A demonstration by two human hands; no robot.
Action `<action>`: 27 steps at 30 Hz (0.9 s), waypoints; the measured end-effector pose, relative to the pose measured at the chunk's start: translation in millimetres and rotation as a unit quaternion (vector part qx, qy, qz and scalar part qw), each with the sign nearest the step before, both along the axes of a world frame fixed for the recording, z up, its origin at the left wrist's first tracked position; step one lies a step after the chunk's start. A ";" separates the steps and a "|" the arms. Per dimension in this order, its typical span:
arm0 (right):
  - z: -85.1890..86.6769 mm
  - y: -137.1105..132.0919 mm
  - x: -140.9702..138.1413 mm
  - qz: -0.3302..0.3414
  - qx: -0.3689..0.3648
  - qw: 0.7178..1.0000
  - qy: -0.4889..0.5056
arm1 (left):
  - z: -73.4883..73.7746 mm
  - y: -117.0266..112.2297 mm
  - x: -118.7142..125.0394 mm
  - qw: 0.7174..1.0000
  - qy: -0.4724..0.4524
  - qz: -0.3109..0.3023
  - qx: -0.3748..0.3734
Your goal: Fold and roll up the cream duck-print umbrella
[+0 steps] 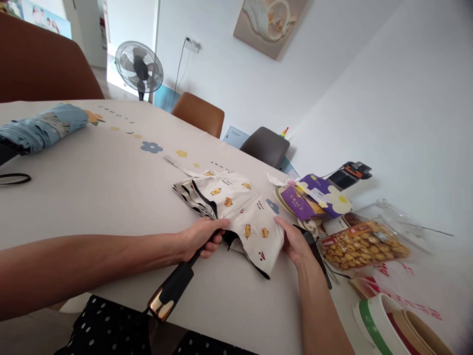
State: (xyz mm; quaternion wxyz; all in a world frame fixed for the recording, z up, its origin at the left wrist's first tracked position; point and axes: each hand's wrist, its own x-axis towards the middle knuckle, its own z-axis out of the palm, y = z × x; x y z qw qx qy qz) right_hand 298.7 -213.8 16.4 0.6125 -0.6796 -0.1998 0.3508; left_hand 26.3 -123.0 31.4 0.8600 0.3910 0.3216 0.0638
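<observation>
White walls, a framed painting [269, 22] and a standing fan [139, 67] are closing off the room behind a large table [111, 197], whose cream cloth is carrying small flower prints and a word that appears to read "FLOWER", facing away from the viewer. Near the front edge of the table a folded umbrella [240, 207] with a white canopy printed with little yellow figures is lying across the cloth, its black handle [170, 291] with a copper-coloured cap overhanging the edge toward the person's lap. The left hand [201, 239] is wrapping closed around the shaft just above the handle, apparently steadying the frame. The right hand [295, 241] is gripping the loose edge of the canopy between fingers and thumb, apparently drawing the fabric flat so that the pleats are lying in order. A second, blue umbrella [40, 129] is resting well apart at the far left corner. To the right, just beside the right hand, a purple packet [306, 197] is showing the word "GRACE" and a daisy motif. A clear snack bag [362, 244] with golden pieces is sitting next to it, and its label is too small to read. Red lettering on the white wrapper below it is likewise proving illegible.
</observation>
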 end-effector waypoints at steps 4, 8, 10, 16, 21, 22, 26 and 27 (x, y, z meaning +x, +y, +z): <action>14.2 1.2 0.7 0.022 -0.061 0.996 0.064 | -1.4 0.1 0.4 1.000 -0.003 -0.005 -0.002; 31.4 4.9 16.2 0.081 -0.144 0.986 0.011 | -2.1 1.0 1.3 1.000 -0.005 -0.006 -0.005; 39.0 6.8 27.1 0.069 -0.139 0.988 -0.022 | -1.3 1.1 1.3 1.000 -0.004 -0.008 -0.007; 65.0 22.0 27.0 0.083 -0.121 0.989 -0.027 | 3.3 0.3 -0.3 1.000 0.000 -0.009 -0.014; 103.1 54.4 -5.6 0.073 -0.034 0.995 0.052 | 4.6 1.4 -0.1 1.000 0.006 -0.002 -0.028; 110.0 63.6 -12.4 0.087 -0.011 0.995 0.054 | 4.3 1.9 0.1 0.999 0.006 -0.003 -0.035; 128.7 108.6 -37.3 0.087 0.078 0.991 0.068 | 2.0 5.9 1.2 0.997 -0.014 -0.007 -0.075; 131.2 121.3 -43.1 0.063 0.096 0.989 0.089 | 1.4 7.0 1.5 0.996 -0.019 -0.006 -0.086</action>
